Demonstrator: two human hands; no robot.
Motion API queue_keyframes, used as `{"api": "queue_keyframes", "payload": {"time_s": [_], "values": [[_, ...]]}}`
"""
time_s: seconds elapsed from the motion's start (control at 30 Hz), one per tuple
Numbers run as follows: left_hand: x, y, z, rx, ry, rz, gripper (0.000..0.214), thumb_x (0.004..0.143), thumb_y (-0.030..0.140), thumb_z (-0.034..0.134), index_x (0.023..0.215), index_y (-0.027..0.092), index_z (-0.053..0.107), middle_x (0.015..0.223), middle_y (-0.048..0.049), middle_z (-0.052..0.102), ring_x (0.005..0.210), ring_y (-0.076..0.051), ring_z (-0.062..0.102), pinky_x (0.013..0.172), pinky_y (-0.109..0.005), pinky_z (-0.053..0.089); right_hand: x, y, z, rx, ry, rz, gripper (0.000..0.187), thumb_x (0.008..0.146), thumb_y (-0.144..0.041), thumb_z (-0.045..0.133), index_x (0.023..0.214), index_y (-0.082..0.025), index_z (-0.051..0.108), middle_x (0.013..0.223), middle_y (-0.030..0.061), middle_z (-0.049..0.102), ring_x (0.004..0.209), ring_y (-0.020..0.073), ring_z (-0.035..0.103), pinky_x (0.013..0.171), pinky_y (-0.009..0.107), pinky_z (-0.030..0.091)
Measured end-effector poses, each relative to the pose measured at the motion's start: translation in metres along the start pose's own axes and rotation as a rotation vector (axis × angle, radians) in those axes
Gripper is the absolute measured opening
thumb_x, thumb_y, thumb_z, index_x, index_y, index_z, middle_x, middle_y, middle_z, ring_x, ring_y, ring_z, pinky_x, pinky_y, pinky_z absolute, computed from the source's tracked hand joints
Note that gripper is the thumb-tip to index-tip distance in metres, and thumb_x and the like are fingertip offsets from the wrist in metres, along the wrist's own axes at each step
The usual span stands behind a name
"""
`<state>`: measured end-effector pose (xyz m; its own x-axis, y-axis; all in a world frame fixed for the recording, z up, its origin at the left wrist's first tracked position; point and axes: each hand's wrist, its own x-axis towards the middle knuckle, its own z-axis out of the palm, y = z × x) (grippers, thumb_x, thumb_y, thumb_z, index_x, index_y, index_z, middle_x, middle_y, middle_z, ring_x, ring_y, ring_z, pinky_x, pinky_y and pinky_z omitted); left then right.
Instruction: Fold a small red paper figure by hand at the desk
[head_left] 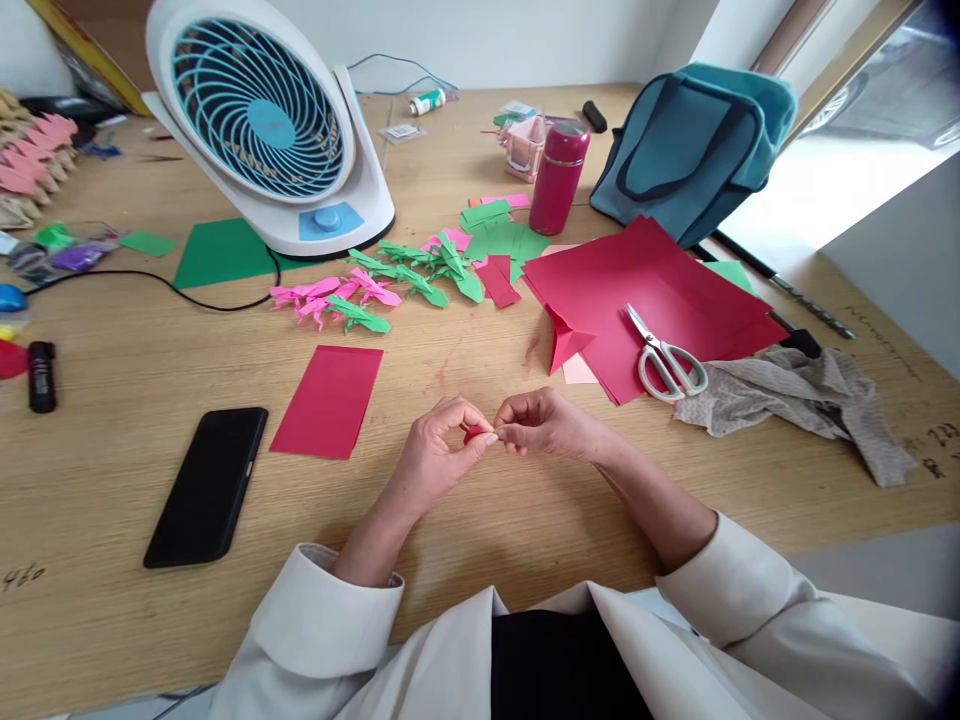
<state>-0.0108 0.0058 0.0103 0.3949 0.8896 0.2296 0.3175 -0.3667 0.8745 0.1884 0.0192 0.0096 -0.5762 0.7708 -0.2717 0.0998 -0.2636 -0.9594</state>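
Note:
A small piece of red paper [474, 433] is pinched between the thumb and forefinger of my left hand [439, 447]. Most of the piece is hidden by the fingers, so its shape does not show. My right hand [546, 424] is closed too, its thumb and fingertips meeting the left ones at the paper's edge. A stack of red paper rectangles [328, 402] lies to the left of my hands. Beyond them sit several green folded paper figures [427, 285] and pink folded paper figures [322, 296]. Scissors [664, 362] rest on large red sheets [645, 290] at the right.
A white and blue fan [328, 222] stands at the back left. A black phone [206, 487] lies at the left front. A magenta flask [559, 178] and a teal bag [679, 150] stand at the back. A grey cloth [795, 400] lies crumpled at the right.

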Motion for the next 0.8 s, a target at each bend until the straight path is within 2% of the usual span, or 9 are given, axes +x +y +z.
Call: {"api": "queue_keyframes", "payload": {"time_s": [0.23,0.47,0.63,0.8], "values": [[0.0002,0.002,0.0009,-0.008,0.076,0.074,0.013,0.086,0.013,0.062,0.074,0.019,0.059,0.076,0.0,0.062,0.073,-0.013,0.057,0.073,-0.027,0.047,0.0013,-0.0016,0.0004,0.101,-0.012,0.025,0.041,0.074,-0.051,0.078,0.083,-0.013,0.064,0.068,-0.0002,0.064,0.059,0.0089,0.056,0.062,0.024,0.047],[-0.0008,-0.0045,0.0022,0.087,0.111,0.129,0.005,0.086,0.017,0.068,0.083,0.02,0.066,0.083,-0.0013,0.066,0.084,-0.016,0.061,0.08,-0.03,0.047,0.0017,0.0015,0.0009,0.002,0.043,-0.022,0.031,0.079,-0.044,0.072,0.081,-0.014,0.061,0.065,-0.002,0.058,0.057,0.0084,0.05,0.057,0.023,0.039],[-0.0009,-0.0062,0.0025,0.146,0.125,0.151,0.007,0.085,0.018,0.07,0.08,0.02,0.066,0.082,-0.0013,0.065,0.084,-0.017,0.06,0.079,-0.031,0.046,0.0021,0.0043,0.0039,-0.116,0.094,-0.051,0.025,0.081,-0.038,0.067,0.081,-0.014,0.06,0.063,-0.0035,0.055,0.055,0.0077,0.044,0.052,0.022,0.031],[-0.0002,-0.0027,0.0023,0.138,0.154,0.167,0.012,0.087,0.017,0.068,0.076,0.019,0.063,0.078,-0.0007,0.065,0.081,-0.016,0.059,0.078,-0.031,0.047,0.0022,0.0021,0.0038,-0.06,0.083,-0.024,0.028,0.08,-0.041,0.068,0.081,-0.014,0.062,0.064,-0.0018,0.058,0.057,0.0089,0.049,0.056,0.023,0.038]]}}
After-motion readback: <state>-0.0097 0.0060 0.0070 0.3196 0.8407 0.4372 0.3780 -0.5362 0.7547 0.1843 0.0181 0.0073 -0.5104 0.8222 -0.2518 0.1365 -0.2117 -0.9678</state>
